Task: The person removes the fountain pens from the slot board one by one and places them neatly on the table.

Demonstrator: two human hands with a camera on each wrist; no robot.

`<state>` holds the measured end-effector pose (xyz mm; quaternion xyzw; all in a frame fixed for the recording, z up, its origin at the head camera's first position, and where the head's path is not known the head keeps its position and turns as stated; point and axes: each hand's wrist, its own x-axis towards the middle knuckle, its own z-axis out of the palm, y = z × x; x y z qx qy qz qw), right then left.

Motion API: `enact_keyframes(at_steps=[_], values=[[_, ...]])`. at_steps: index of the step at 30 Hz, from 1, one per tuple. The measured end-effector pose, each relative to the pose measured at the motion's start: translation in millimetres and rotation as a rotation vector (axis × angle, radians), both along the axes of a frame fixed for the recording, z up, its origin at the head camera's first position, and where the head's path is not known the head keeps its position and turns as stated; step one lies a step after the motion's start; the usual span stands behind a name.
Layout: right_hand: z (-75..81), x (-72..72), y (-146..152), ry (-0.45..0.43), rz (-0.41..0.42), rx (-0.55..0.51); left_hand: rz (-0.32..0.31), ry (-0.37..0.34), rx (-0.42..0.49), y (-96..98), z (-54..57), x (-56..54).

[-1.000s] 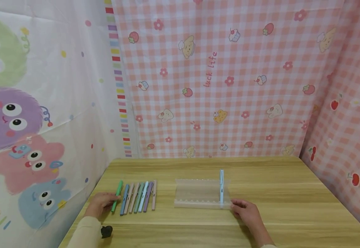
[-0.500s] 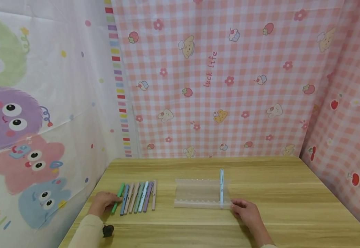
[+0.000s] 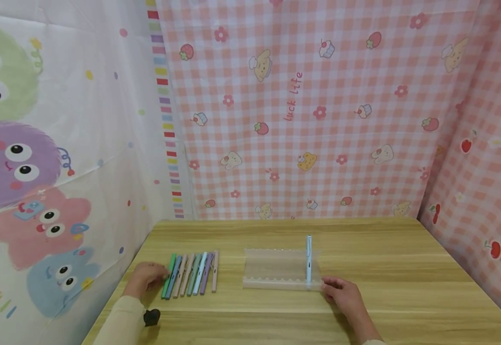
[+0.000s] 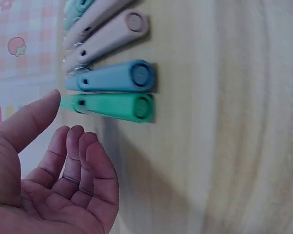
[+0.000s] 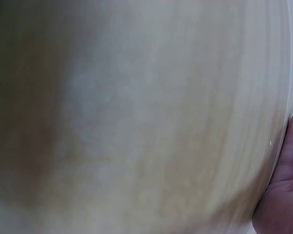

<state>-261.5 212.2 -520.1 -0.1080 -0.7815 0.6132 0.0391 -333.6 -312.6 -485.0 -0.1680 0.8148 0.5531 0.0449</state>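
Note:
A row of several capped pens lies at the left of the table, with a green pen [image 3: 168, 276] at its left end against a blue pen [image 3: 174, 278]. My left hand [image 3: 147, 277] is beside the green pen; in the left wrist view its fingers [image 4: 100, 168] are loosely bent and hold nothing, with the thumb near the pen's far end. To the right lies a clear plastic pen tray [image 3: 272, 266] with notched edges, and one light blue pen [image 3: 308, 261] rests across it near its right end. My right hand [image 3: 343, 294] pinches the tray's near right corner.
The wooden table [image 3: 250, 316] runs back to a pink checked cloth [image 3: 341, 134]. A white cartoon cloth [image 3: 104, 191] hangs on the left. A small black object [image 3: 152, 317] shows by the left sleeve.
The green pen has shifted right, up against the blue pen, and my left hand has moved a little right and let it go. My right hand and the tray stay put.

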Motion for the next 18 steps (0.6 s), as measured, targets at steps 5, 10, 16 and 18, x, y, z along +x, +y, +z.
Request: enact_keyframes(at_steps=[5,10,16,18], values=[[-0.9,-0.4,0.1,0.001,0.005,0.006,-0.033,0.059,0.02,8.9,5.6,-4.8],[-1.4,-0.4,0.1,0.003,0.007,0.011,-0.078,0.087,0.039,31.6,18.0,-5.1],[-1.9,-0.5,0.1,0.005,0.01,0.008,-0.119,0.122,0.04,65.5,29.3,-4.7],[-1.9,-0.6,0.0,0.005,0.01,0.005,-0.14,0.128,0.033,76.0,31.5,-5.3]])
